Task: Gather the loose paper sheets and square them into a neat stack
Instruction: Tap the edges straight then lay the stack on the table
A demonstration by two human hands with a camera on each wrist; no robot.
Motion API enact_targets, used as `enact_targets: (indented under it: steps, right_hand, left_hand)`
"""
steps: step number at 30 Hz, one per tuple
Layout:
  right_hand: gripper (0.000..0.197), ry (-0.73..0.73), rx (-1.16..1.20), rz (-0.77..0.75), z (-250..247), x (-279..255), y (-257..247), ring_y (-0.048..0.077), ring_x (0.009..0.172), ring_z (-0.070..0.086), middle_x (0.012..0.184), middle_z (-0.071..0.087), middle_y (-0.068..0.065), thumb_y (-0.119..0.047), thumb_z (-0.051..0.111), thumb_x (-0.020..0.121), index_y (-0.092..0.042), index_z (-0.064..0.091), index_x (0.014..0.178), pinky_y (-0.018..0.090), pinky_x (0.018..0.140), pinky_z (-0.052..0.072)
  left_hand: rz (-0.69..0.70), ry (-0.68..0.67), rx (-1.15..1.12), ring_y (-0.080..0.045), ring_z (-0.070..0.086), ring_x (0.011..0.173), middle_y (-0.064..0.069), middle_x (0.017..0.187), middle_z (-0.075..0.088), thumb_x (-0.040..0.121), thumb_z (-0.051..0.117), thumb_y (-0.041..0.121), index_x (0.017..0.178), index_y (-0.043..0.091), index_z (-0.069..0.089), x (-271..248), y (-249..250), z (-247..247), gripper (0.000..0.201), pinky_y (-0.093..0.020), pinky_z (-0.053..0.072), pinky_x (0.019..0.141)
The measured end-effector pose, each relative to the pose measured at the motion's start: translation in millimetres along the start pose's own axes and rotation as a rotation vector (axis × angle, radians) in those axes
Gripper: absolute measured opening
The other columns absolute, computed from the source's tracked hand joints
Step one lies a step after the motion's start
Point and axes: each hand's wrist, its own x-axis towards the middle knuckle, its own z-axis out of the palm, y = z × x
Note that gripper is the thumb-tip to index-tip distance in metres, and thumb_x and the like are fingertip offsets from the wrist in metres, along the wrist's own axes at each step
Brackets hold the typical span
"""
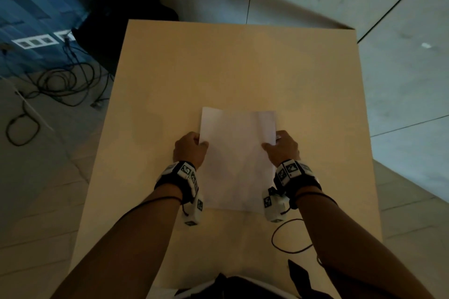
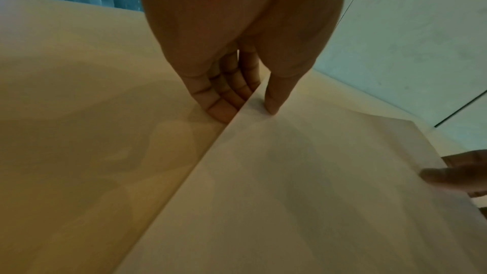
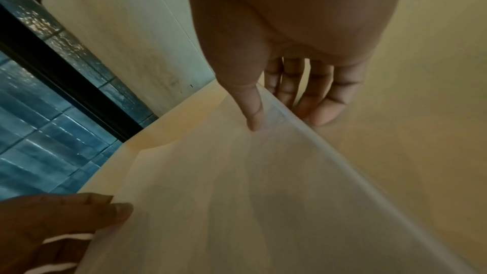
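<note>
Both hands held the paper stack (image 1: 237, 160) near the table's (image 1: 170, 80) near edge. The left hand (image 1: 190, 149) pinched its left edge, thumb on top and fingers beneath; the right hand (image 1: 281, 147) pinched the right edge likewise. The right edge looked blurred, possibly fanned. An uneven squeeze could have let sheets slide or buckle, undoing the alignment.

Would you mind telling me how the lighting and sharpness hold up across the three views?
Head view: dim, warm cast on the table, the paper stack soft but readable, edges bowed by the wide lens. Left wrist view: the left hand looms large, and shadows streak the paper. Right wrist view: the paper's edge by the right hand is smeared with blur.
</note>
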Motion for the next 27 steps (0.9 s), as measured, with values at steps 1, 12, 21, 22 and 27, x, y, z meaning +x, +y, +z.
enact_targets:
  steps: [1,12,21,22,27]
  right_hand:
    - [0.052,0.019,-0.007,-0.012,0.5,-0.3,0.5,0.037,0.112,0.062,0.126,0.062,0.015,-0.035,0.072,0.08,-0.014,0.056,0.124,0.046,0.091,0.053]
    - [0.055,-0.01,0.052,0.031,-0.2,-23.2,21.7,0.037,0.123,0.053,0.139,0.046,0.015,-0.033,0.062,0.087,-0.013,0.052,0.137,0.04,0.101,0.042]
    - [0.07,-0.189,0.062,0.077,8.1,-44.1,30.0,0.04,0.134,0.04,0.146,0.034,0.018,-0.036,0.057,0.089,-0.012,0.034,0.15,0.045,0.112,0.036]
    - [0.069,-0.194,0.071,0.086,8.5,-43.1,30.0,0.04,0.133,0.039,0.146,0.034,0.018,-0.035,0.057,0.089,-0.012,0.035,0.149,0.045,0.111,0.037]
    - [0.063,-0.219,0.115,0.092,8.6,-39.9,33.3,0.039,0.134,0.037,0.146,0.034,0.019,-0.033,0.055,0.091,-0.011,0.038,0.147,0.043,0.11,0.035]
  left_hand:
    - [0.002,0.011,-0.004,-0.037,0.064,0.104,-0.015,0.111,0.071,0.084,0.067,0.034,0.113,0.008,0.065,-0.4,-0.2,1.1,0.038,-0.041,0.052,0.086]
    - [0.038,-0.025,0.118,-0.039,0.051,0.119,-0.018,0.134,0.049,0.091,0.054,0.041,0.137,0.011,0.048,-30.1,-12.5,3.5,0.055,-0.045,0.043,0.098]
    - [0.018,-0.192,0.134,-0.037,0.038,0.135,-0.014,0.152,0.023,0.09,0.054,0.044,0.151,0.011,0.023,-44.0,-19.6,9.6,0.076,-0.041,0.034,0.113]
    - [0.017,-0.201,0.138,-0.037,0.038,0.135,-0.014,0.152,0.023,0.091,0.054,0.043,0.151,0.011,0.022,-43.4,-19.8,9.4,0.076,-0.041,0.033,0.113]
    - [0.026,-0.238,0.106,-0.035,0.035,0.138,-0.014,0.153,0.02,0.091,0.053,0.04,0.152,0.012,0.019,-38.2,-27.5,10.4,0.076,-0.039,0.03,0.116]
